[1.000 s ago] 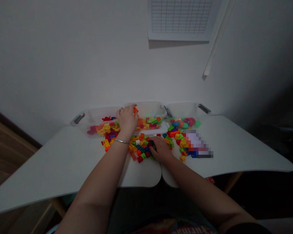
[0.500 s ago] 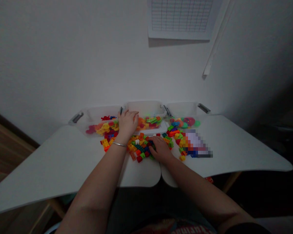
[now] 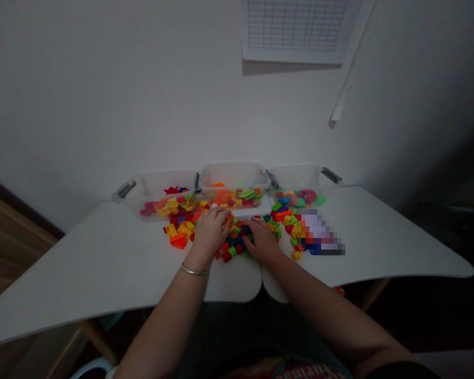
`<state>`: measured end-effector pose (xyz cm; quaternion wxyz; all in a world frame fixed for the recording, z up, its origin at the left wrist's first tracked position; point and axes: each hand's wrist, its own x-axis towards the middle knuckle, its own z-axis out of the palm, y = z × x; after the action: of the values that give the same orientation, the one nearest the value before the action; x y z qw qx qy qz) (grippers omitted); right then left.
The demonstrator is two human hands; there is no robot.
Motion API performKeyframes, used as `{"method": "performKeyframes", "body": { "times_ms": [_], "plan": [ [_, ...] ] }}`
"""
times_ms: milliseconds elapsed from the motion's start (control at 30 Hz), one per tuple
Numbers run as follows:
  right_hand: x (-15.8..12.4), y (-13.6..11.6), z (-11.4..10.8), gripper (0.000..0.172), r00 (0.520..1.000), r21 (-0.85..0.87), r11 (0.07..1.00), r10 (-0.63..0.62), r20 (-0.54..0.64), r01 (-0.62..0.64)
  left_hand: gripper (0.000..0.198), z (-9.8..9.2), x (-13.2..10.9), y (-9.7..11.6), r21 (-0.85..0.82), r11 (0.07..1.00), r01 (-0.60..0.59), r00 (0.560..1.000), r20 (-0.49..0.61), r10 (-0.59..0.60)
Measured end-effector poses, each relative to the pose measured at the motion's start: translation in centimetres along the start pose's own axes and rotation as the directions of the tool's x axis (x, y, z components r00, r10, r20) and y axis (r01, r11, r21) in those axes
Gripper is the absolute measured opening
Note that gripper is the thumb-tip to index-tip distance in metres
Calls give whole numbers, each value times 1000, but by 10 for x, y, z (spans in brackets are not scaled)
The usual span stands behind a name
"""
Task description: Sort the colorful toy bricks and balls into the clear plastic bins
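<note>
Colourful toy bricks lie in a loose pile on the white table, in front of the middle clear bin. Over the left part of the pile is my left hand, with a bracelet at its wrist; its fingers curl down, and what they touch is hidden. My right hand rests at the pile's right side, its thumb and fingers apart around dark blue bricks. Yellow and orange bricks lie left of my left hand. More bricks lie right of my right hand.
A left clear bin holds red and yellow pieces, and a right clear bin has round coloured pieces. A white lid lies before the middle bin. A blurred-out printed item is at the right. Behind is a wall with a paper chart.
My left hand has come down and towards me, from the edge of the middle bin to the brick pile. My right hand has barely moved.
</note>
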<state>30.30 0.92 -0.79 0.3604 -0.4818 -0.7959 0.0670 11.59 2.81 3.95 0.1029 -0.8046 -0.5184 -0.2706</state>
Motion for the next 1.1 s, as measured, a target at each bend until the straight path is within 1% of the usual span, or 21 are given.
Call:
{"method": "performKeyframes", "body": {
  "times_ms": [100, 167, 300, 400, 533, 667, 900, 1100],
  "plan": [
    [0, 1, 2, 41, 1000, -5, 1000, -2, 17, 2, 30, 8, -7, -5, 29, 999, -17, 998, 54, 15],
    [0, 1, 3, 41, 999, -3, 1000, -12, 35, 13, 31, 11, -9, -7, 28, 999, -39, 997, 68, 37],
    [0, 3, 6, 40, 998, 2, 1000, -28, 57, 28, 35, 15, -11, -8, 11, 998, -59, 995, 77, 58],
    [0, 4, 6, 40, 998, 5, 999, -33, 62, 33, 34, 17, -13, -9, -19, 997, -76, 994, 79, 78],
    [0, 2, 4, 39, 997, -2, 999, -41, 65, 41, 31, 18, -13, -9, -12, 999, -46, 997, 69, 47],
    [0, -1, 2, 37, 997, -13, 999, -34, 64, 35, 23, 20, -13, -8, 25, 999, -33, 995, 93, 31],
    [1, -1, 2, 37, 997, -13, 999, -30, 67, 31, 30, 23, -14, -6, -31, 997, -67, 995, 72, 69],
    [1, 0, 3, 38, 997, -21, 999, -26, 79, 27, 32, 26, -13, -6, -41, 993, -108, 989, 97, 111]
  ]
}}
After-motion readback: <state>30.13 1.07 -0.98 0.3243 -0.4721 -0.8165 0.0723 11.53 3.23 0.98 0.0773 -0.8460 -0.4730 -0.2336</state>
